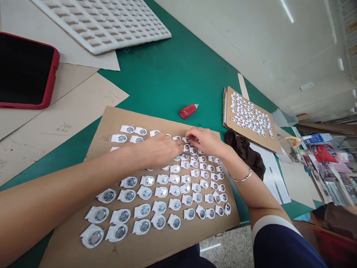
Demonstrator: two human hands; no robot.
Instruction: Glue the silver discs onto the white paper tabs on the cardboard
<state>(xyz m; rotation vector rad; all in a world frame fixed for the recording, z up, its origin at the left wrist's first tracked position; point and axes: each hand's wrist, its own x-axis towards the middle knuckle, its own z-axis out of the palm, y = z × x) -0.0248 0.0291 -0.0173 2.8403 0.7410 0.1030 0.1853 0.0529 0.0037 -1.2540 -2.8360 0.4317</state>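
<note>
White tabbed pieces [174,222] with round silver discs: in rows on the flat brown cardboard sheet [139,253], on my green worktop [156,82].
Left grip [164,149]: fingers curled over the rows, thin grey strip [191,155] just beside their tips; I cannot tell whether I pinch it.
Right grip [205,142]: fingers bent beside my left; whether they pinch a piece, I cannot tell.
Red bottle with pale nozzle [188,111]: lying beyond the sheet's far edge.
</note>
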